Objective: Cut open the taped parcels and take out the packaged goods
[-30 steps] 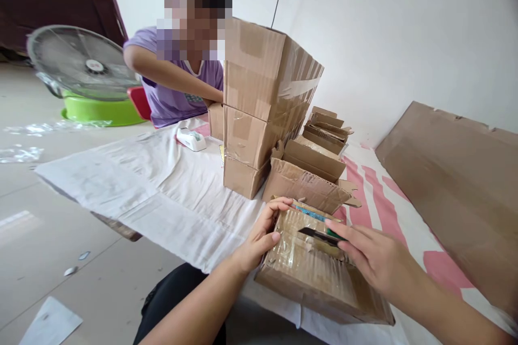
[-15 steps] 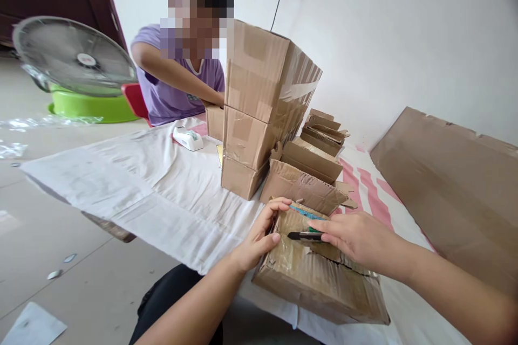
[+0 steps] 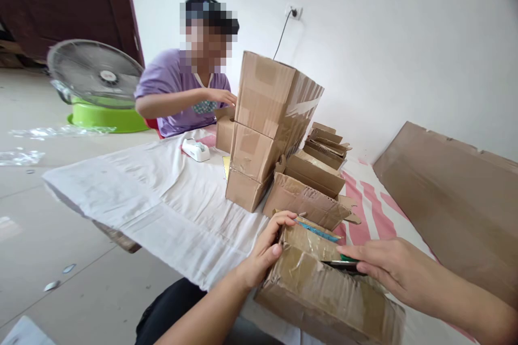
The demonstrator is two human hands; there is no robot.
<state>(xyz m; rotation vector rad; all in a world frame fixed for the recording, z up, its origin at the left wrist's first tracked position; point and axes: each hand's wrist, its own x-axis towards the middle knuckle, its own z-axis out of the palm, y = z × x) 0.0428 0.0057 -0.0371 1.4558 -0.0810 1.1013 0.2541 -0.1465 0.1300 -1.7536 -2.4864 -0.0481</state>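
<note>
A taped cardboard box (image 3: 324,302) lies at the table's near edge, its top slit along a seam. My left hand (image 3: 265,253) is closed around its left end, fingers over the far corner and thumb on the near side. In my right hand (image 3: 392,269) is a box cutter (image 3: 340,265) with a dark blade end and a bit of green at the grip. Its tip points left and rests at the slit; my fingers hide the rest. A blue strip (image 3: 318,230) shows along the box's far edge.
Closed boxes (image 3: 263,97) stand stacked beyond, beside opened boxes (image 3: 303,194). A white tape dispenser (image 3: 196,150) sits on the cloth-covered table (image 3: 162,194). A large cardboard sheet (image 3: 449,194) leans at right. Across the table sits a person (image 3: 174,91); behind is a fan (image 3: 97,75).
My right hand has drawn the box cutter rightward along the box top, and the slit gapes more. My left hand keeps its place. The other person's hand has lifted beside the stack.
</note>
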